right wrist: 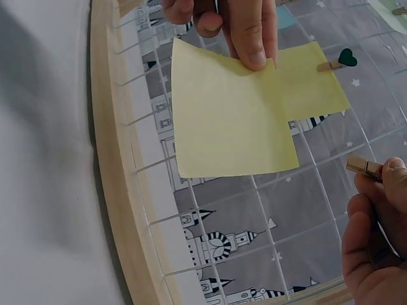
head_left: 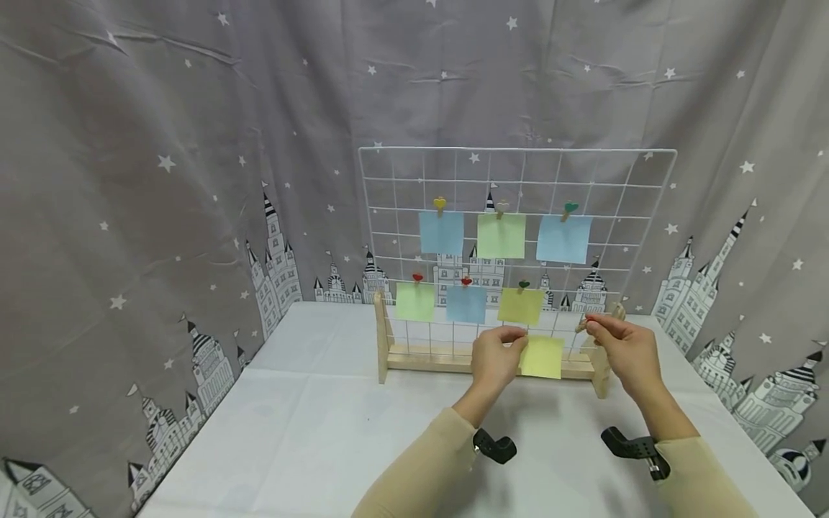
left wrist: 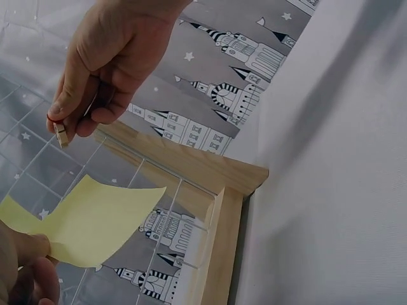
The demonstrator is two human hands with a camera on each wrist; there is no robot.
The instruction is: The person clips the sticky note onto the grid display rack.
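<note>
A yellow sticky note (head_left: 542,357) is pinched at its upper left corner by my left hand (head_left: 497,358), in front of the lower part of a white wire grid (head_left: 518,150). In the right wrist view the note (right wrist: 232,121) overlaps a second yellow note (right wrist: 311,82) behind it. To the right, my right hand (head_left: 630,354) pinches a small wooden clothespin (head_left: 581,326) between thumb and fingertip. The left wrist view shows the clothespin (left wrist: 61,135) with a bit of red at the thumb, apart from the note and the grid.
Two rows of blue, green and yellow notes hang on the grid by heart-topped clothespins, among them a blue note (head_left: 563,239) and a green note (head_left: 415,301). A wooden stand (head_left: 427,361) holds the grid on a white table (head_left: 291,432). Behind hangs a grey castle-print curtain (head_left: 311,93).
</note>
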